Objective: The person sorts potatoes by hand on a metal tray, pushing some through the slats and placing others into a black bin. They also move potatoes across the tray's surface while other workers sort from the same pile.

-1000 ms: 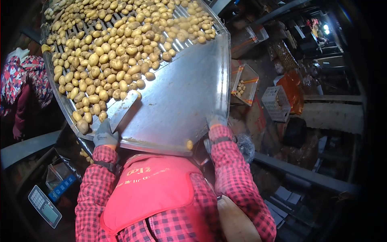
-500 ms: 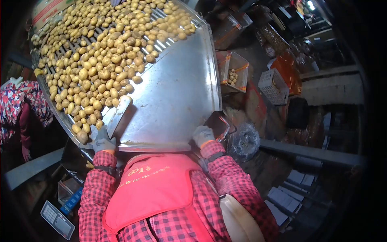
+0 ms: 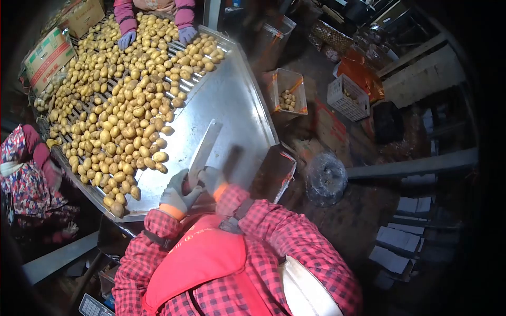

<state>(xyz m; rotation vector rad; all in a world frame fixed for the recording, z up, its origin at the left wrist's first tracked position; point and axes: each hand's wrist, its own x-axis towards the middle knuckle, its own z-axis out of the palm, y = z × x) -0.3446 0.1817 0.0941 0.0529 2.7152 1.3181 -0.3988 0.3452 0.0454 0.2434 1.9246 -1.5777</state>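
Observation:
A pale flat paddle (image 3: pixel 204 150) stands out over the bare metal of the sorting table (image 3: pixel 237 100). My left hand (image 3: pixel 178 192), in a grey glove, is at the paddle's lower end, its thumb and fingers apart. On the other side of that end, my right hand (image 3: pixel 212 180) has its gloved fingers closed round the handle. Many potatoes (image 3: pixel 126 110) cover the slatted rollers and the left part of the table, left of the paddle and touching neither hand.
A co-worker's gloved hands (image 3: pixel 126 39) reach over the far potatoes. Another person (image 3: pixel 31 174) is at the left. Cartons (image 3: pixel 50 60) stand at the far left edge. Right of the table are a clear bin (image 3: pixel 289 92), a white crate (image 3: pixel 348 97) and a plastic-wrapped roll (image 3: pixel 326 179).
The paddle has moved right, away from the potatoes, and points more upright. My right hand has come left from the table's corner to the handle. The co-worker's hands are now in fuller view.

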